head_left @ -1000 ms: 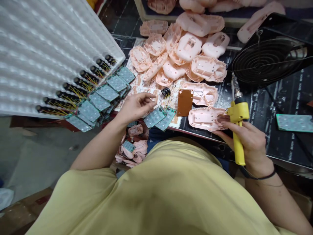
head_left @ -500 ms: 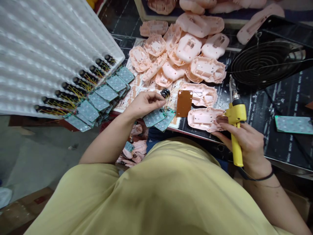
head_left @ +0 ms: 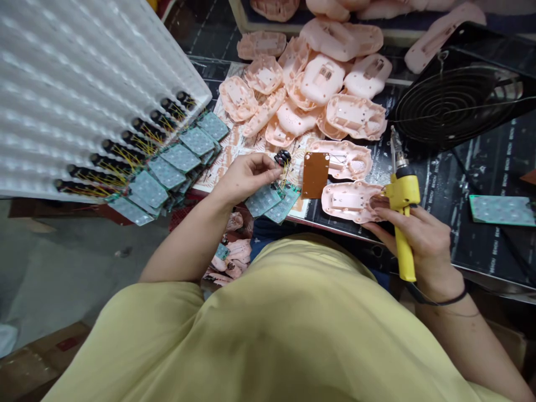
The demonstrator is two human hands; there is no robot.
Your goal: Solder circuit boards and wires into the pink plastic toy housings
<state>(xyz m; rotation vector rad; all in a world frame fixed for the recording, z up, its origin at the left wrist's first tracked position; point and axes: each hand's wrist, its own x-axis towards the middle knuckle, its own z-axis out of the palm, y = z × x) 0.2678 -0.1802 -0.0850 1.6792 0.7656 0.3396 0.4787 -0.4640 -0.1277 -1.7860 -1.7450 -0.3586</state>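
Observation:
My left hand (head_left: pixel 255 176) is closed in a pinch at the yellow wires (head_left: pixel 285 170) of some small black round parts (head_left: pixel 283 157). Below its fingertips, two green circuit boards (head_left: pixel 263 200) overlap at the table edge. In my right hand (head_left: pixel 419 234) is a yellow soldering gun (head_left: pixel 402 192), its metal tip pointing up and away from me. The fingers of that hand also reach the right end of a pink plastic shell half (head_left: pixel 347 201), which lies open side up. Between the hands a brown board (head_left: pixel 315 176) partly covers another pink shell half (head_left: pixel 354 159).
Several pink shells (head_left: pixel 322 78) are heaped at the back. On the left, a white foam tray (head_left: pixel 104 72) carries rows of black parts wired to stacked green boards (head_left: pixel 167 170). A black fan (head_left: pixel 448 106) stands back right, with a single green board (head_left: pixel 500 210) in front of it.
Both hands keep their places and holds. The whole view has shifted slightly, and the black parts by my left fingertips have turned a little.

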